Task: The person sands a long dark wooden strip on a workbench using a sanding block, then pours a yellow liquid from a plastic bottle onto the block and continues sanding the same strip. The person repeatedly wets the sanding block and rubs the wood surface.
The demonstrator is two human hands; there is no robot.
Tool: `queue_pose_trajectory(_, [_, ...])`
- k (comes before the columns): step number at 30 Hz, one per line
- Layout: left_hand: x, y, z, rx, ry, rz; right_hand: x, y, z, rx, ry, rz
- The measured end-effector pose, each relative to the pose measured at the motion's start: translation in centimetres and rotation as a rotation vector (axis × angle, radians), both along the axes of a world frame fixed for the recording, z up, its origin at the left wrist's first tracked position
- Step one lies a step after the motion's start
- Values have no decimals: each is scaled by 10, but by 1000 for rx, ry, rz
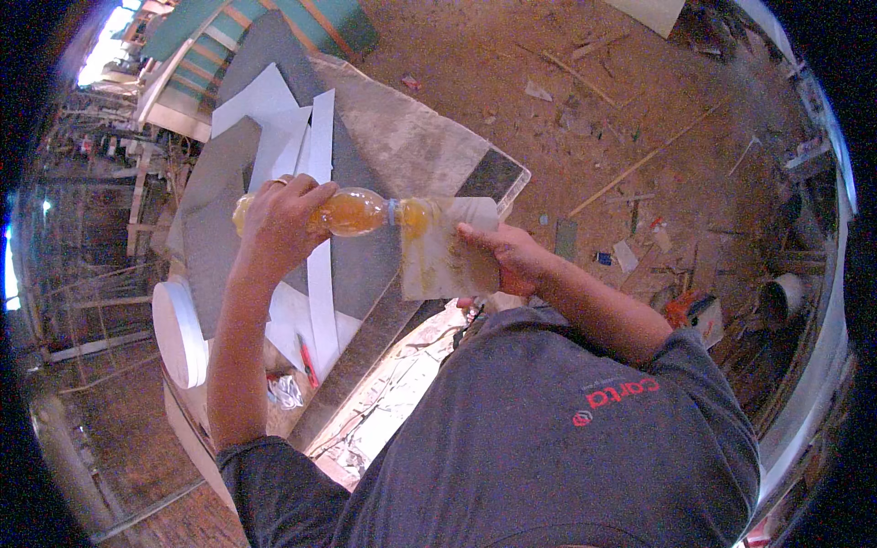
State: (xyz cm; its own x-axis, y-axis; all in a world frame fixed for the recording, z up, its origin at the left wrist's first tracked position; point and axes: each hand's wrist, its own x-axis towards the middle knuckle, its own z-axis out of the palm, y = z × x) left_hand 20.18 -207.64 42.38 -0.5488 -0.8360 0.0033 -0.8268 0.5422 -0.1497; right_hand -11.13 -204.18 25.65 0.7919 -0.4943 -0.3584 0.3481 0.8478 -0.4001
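My left hand (284, 212) grips a clear plastic bottle (356, 211) with amber liquid inside. The bottle lies nearly level, its neck with a pale blue ring pointing right. My right hand (510, 253) pinches the right edge of a thin, roughly square, whitish sheet (452, 267), thumb on top. The neck reaches the sheet's upper left corner, where a yellow patch shows and yellowish streaks run down the surface. Whether the neck touches the sheet, I cannot tell. Both hands are above a bench with grey sheet pieces (219, 212).
White strips (320, 274) lie on the grey sheets. Round white discs (179, 335), a red-handled tool (307, 363) and a crumpled clear wrapper (284, 392) sit at the bench's lower left. A slatted green panel (274, 27) stands beyond. Wood scraps (644, 161) and an orange tool (685, 312) lie on the floor.
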Motion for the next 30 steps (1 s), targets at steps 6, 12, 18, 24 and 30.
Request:
queue_pose_trajectory(6, [20,7,-3,33,7,16,18,11,1,13,13,-13])
queue_pose_trajectory(12, [40,20,-8,19,57,26,35,22,9,79,24,10])
queue_pose_trajectory(18, [62,34,-21,60,181,68,46,35,17,31,82,-80])
queue_pose_trajectory(24, [75,58,-31,227,558,162,43,46,41,-84,60,-89])
queue_pose_trajectory(30, [71,76,-50,436,833,169,44,46,59,-220,186,-45])
